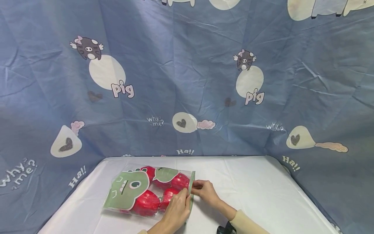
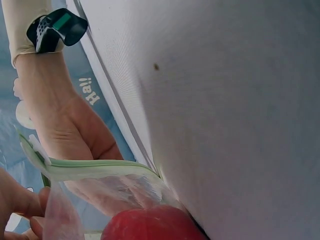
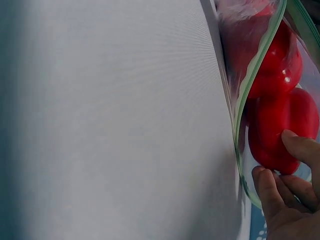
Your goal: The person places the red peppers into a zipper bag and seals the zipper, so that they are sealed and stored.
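Observation:
A clear zip bag (image 1: 118,195) with a green monster print lies on the table, its mouth toward the right. Several red bell peppers (image 1: 147,203) show through the plastic. Near the mouth's front side, my left hand (image 1: 176,208) pinches the bag's edge; in the left wrist view its fingertips (image 2: 37,202) are at the green zip rim. My right hand (image 1: 206,193) reaches into the mouth from the right. In the right wrist view its thumb lies on a red bell pepper (image 3: 285,125) just inside the parted rim, with the fingers curled under that pepper's end.
A white cloth covers the table (image 1: 257,188). Behind and at both sides hangs a blue curtain (image 1: 187,81) with pig prints. A black wrist camera (image 1: 226,228) is strapped at my right sleeve.

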